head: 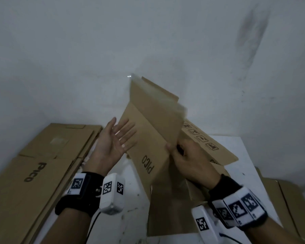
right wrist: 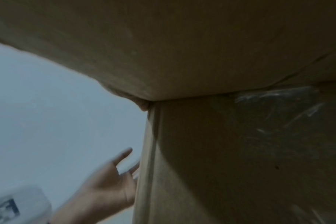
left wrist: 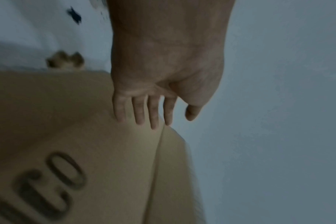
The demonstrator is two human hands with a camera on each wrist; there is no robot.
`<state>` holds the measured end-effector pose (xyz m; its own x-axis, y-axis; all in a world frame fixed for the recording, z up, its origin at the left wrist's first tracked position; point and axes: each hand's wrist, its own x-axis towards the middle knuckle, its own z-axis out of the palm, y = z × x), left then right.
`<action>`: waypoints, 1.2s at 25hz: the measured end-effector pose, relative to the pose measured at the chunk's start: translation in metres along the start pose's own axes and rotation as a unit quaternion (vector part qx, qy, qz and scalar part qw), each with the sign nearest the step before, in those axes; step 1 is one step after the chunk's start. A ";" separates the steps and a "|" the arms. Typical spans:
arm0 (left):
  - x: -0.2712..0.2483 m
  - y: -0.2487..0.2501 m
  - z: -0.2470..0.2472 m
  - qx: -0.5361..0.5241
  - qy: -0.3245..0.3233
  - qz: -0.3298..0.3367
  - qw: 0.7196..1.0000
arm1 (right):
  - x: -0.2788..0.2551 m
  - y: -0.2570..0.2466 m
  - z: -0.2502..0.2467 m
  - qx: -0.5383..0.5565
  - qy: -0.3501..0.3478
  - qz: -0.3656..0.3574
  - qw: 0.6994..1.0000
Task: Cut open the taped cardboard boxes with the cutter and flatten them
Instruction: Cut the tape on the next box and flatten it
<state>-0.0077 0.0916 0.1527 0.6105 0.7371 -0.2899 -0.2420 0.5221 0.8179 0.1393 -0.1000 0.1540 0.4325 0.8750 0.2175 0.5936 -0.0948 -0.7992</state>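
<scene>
A brown cardboard box point(head: 153, 124) printed "PICO" stands tilted upright over the white table, its flaps loose and clear tape point(right wrist: 278, 97) still on it. My right hand point(head: 180, 154) grips its right edge, thumb on the near face. My left hand point(head: 120, 136) is open with straight fingers, palm toward the box's left panel point(left wrist: 86, 136); the fingers point(left wrist: 153, 112) lie at that panel. In the right wrist view the left hand point(right wrist: 109, 181) shows beside the box's edge point(right wrist: 220, 151). No cutter is in sight.
A stack of flattened PICO cardboard point(head: 34, 164) lies to the left against the wall. The white table point(head: 130, 199) is below the box. A panel with handling symbols point(head: 209, 143) spreads right behind my right hand. More cardboard point(head: 289, 199) sits lower right.
</scene>
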 end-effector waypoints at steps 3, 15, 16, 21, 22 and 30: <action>0.014 -0.035 -0.035 0.074 0.120 -0.062 0.988 | 0.001 0.006 -0.007 0.027 0.043 0.019 0.999; -0.007 -0.072 -0.026 0.010 0.035 -0.105 0.994 | 0.004 0.013 -0.032 0.093 0.101 0.028 0.990; -0.010 -0.063 -0.027 0.014 0.041 -0.085 0.995 | 0.005 0.016 -0.032 0.093 0.100 0.027 0.990; -0.025 -0.022 -0.023 -0.064 0.018 -0.040 0.997 | 0.011 0.016 -0.028 0.085 0.083 0.029 0.992; -0.026 -0.018 -0.021 -0.074 0.021 -0.032 0.997 | 0.011 0.014 -0.029 0.096 0.069 0.027 0.993; -0.028 0.005 -0.003 -0.182 0.015 0.035 0.982 | 0.015 -0.013 -0.061 0.168 0.059 0.004 0.984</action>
<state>-0.0280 0.0745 0.1636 0.5604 0.7869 -0.2582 -0.5407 0.5838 0.6057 0.1798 -0.1144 0.2021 0.5245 0.8115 0.2576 0.3403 0.0775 -0.9371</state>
